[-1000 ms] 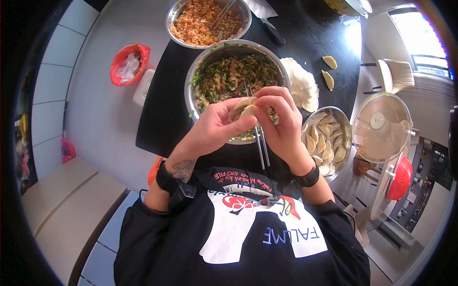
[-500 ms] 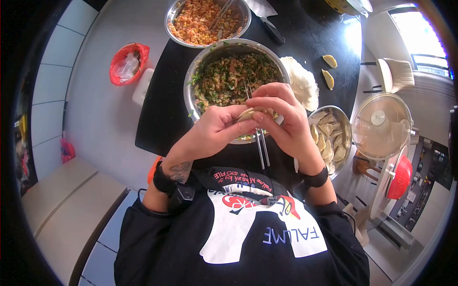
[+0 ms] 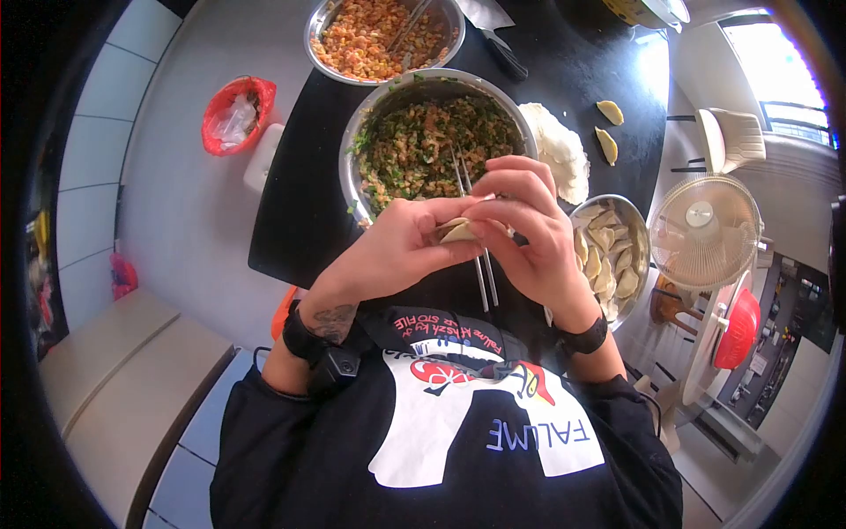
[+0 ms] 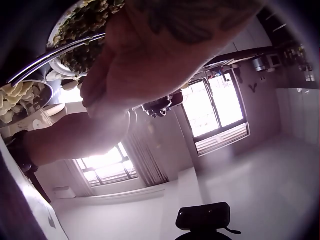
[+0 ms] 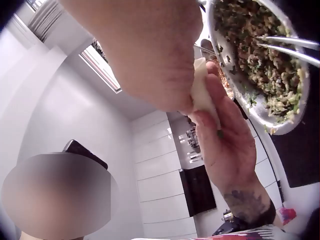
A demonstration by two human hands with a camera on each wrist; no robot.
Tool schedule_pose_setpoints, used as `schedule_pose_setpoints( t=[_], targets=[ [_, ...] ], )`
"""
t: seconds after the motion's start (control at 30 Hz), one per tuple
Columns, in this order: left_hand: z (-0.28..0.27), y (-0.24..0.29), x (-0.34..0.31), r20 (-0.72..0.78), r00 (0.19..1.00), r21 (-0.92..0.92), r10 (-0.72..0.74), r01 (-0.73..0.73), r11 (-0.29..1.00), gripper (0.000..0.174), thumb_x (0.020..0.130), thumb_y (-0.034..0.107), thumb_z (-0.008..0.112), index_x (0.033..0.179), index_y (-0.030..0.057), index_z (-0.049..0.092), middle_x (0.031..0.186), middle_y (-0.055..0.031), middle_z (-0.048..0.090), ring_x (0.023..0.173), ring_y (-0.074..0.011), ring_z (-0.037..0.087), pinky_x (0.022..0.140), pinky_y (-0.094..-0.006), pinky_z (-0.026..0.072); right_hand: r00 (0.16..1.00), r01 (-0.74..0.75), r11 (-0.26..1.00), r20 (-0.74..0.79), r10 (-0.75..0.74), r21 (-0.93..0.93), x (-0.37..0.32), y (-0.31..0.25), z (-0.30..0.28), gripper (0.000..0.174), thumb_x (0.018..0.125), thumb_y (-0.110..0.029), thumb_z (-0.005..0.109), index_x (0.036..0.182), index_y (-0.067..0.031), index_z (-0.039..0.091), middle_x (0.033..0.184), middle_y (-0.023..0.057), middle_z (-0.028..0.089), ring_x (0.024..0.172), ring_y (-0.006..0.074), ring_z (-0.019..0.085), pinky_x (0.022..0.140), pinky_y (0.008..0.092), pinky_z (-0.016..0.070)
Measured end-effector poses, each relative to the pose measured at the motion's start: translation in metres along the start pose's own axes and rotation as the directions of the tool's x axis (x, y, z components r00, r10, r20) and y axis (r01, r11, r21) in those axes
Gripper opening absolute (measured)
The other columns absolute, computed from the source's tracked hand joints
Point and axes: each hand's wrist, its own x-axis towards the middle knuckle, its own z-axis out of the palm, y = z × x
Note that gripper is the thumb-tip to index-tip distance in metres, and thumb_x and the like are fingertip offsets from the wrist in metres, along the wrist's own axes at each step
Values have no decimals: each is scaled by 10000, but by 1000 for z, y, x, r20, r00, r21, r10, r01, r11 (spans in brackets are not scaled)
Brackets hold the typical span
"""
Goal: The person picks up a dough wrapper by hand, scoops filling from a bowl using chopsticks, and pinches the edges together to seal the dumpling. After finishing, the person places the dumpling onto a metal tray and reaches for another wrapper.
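A folded dumpling is pinched between both hands over the near edge of the bowl of green filling. The left hand grips its left side with thumb and fingers; the right hand pinches its right end. Pale dough shows between the hands in the right wrist view. Metal chopsticks lean in the bowl, passing under the right hand. In the left wrist view the left hand hides the dumpling.
A bowl of orange filling stands behind, near a knife. Right of the green filling are a dough mass, two dumplings on the black table, and a bowl of dumplings. A red-lined bin stands left.
The right fingers have shifted along the dumpling's edge and lifted slightly. The dumpling has turned between the hands, and its pale side shows more. The left hand still grips it.
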Motion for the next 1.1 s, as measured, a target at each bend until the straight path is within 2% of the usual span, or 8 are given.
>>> schedule_pose_setpoints(
  t=[0.07,0.17,0.4,0.5,0.6,0.7,1.0,1.1],
  targets=[
    [2,3,0,-101,994,-80,38,-47,996,477,856,4,620,1309,-4,469,1110,-56,612,1007,-88,567,882,-242,478,986,-161,987,-49,161,1,4,-7,-1,379,707,-82,736,1061,-36,608,1079,119,561,1026,315,525,884,392,441],
    [0,-2,1,-144,985,-59,99,-108,992,509,854,-11,612,1334,2,442,1178,-84,596,1063,-113,561,925,-261,464,960,-237,967,-128,248,94,-5,-2,-4,480,676,-113,773,1113,-45,587,1113,124,551,1029,311,529,898,398,435],
    [-2,6,-2,-126,991,-132,54,-71,989,507,851,-13,613,1329,-2,446,1196,-96,589,1070,-127,566,923,-264,467,993,-92,994,-77,87,-58,-8,-1,-12,384,664,-109,777,1019,-75,635,1098,116,564,1031,292,528,894,396,422],
    [-1,6,-2,-99,993,-142,68,-82,987,489,854,-8,613,1317,-6,457,1181,-95,597,1059,-131,574,913,-269,479,994,-81,995,-71,77,-61,-7,0,-9,370,668,-118,772,1011,-71,643,1103,114,568,1036,295,525,892,394,425],
    [-1,5,-3,-91,995,-154,45,-58,986,466,858,-2,611,1302,-11,470,1162,-93,605,1045,-135,582,903,-272,489,974,-161,983,-148,173,90,-5,-4,-6,361,679,-119,763,1018,-69,651,1104,107,573,1043,295,520,888,393,432],
    [-1,5,-3,-92,993,-134,72,-84,987,456,859,2,611,1294,-16,476,1150,-95,608,1040,-134,582,901,-268,490,990,-134,991,-40,133,-26,-1,-4,-10,356,695,-119,753,1033,-70,651,1098,101,579,1032,296,527,884,393,439],
    [1,7,-1,-118,989,-61,86,-94,994,448,860,-6,608,1286,-47,472,1139,-97,603,1036,-120,570,882,-253,489,982,-169,984,-74,172,51,2,-4,-2,211,718,-53,723,918,-50,655,984,82,617,962,269,565,823,362,465],
    [2,3,0,-167,976,23,139,-137,990,423,869,26,606,1271,-47,494,1058,-83,643,938,-95,588,809,-243,504,981,-174,984,-80,177,48,2,-3,-2,185,721,-41,718,894,-44,652,970,80,620,951,267,569,813,356,468]
  ],
)
